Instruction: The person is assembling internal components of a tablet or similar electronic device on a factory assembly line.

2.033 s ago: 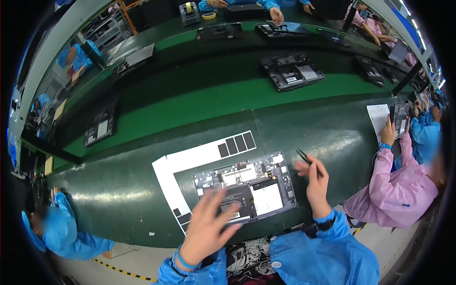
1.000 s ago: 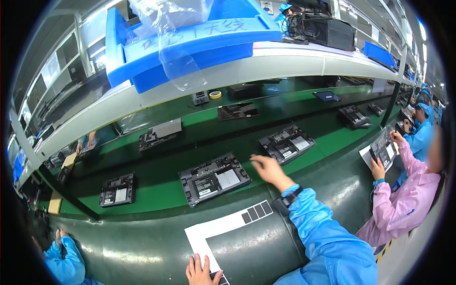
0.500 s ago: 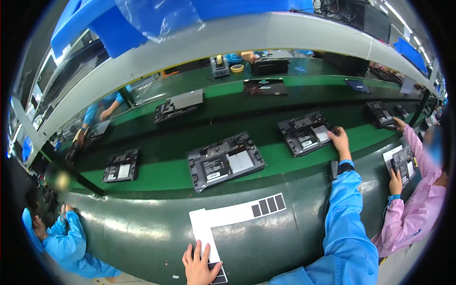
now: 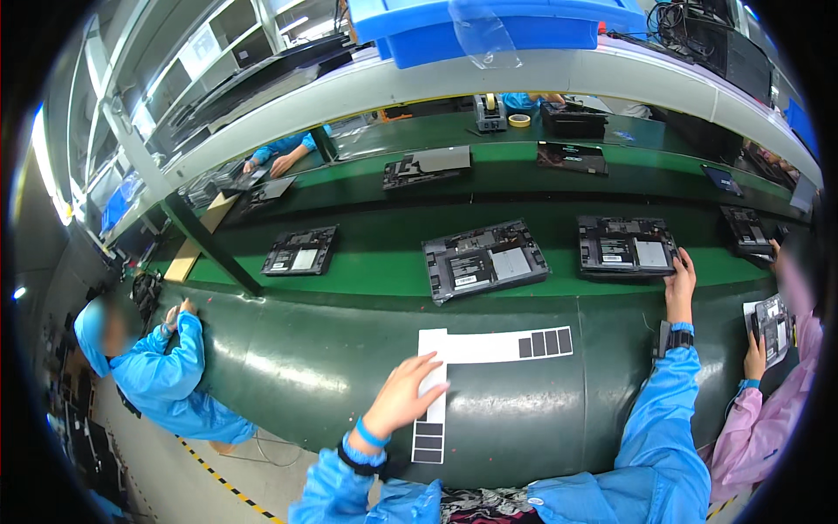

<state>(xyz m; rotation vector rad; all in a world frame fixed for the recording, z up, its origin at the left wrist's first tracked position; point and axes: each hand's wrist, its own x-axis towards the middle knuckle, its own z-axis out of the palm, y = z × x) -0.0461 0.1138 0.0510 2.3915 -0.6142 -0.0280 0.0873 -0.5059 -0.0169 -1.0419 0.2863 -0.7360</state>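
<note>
My right hand reaches to the belt's near side, its fingers closed on the right edge of a black laptop base. Circuitry and a silver rectangle show on its upper face, and it seems to be stacked on another. My left hand is open, fingers stretched over the upright arm of a white L-shaped strip with black rectangles at both ends. That strip lies flat on the dark green worktable. Left of the right hand's base, another laptop base lies on the belt.
A smaller laptop base sits farther left on the green belt. Laptop parts lie on the level behind. Overhead runs a shelf with a blue bin. A person in blue is at left, one in pink at right.
The view has swung left. The laptop base at my right hand has turned from slanted to nearly square with the belt. My left hand has slid up along the strip, away from its near end.
</note>
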